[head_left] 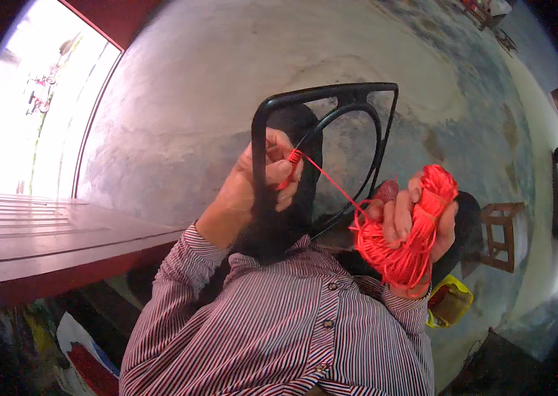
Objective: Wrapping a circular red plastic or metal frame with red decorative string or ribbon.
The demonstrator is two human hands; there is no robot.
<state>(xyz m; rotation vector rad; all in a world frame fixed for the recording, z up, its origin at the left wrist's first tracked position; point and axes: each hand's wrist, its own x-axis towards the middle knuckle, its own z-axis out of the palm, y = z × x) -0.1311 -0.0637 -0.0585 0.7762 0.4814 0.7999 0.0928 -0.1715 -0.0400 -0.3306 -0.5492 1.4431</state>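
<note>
A black frame (322, 92) with rounded corners and a curved inner ring (381, 129) stands tilted in front of my chest. My left hand (243, 181) reaches around the frame's left side and pinches the ring where several tight coils of red cord (295, 157) wrap it. From these coils a taut red strand (332, 181) runs down and right to my right hand (399, 218). Its fingers are closed around a thick, looped bundle of red cord (394, 254). Beside those fingers shows a dull red, rounded thing (386, 190), partly hidden.
To the left lies a reddish-brown panelled wooden surface (61, 228), below a bright open doorway (48, 99). A small wooden stool (507, 237) and a yellow bag (451, 305) are on the right. Grey stained concrete floor (193, 79) extends ahead.
</note>
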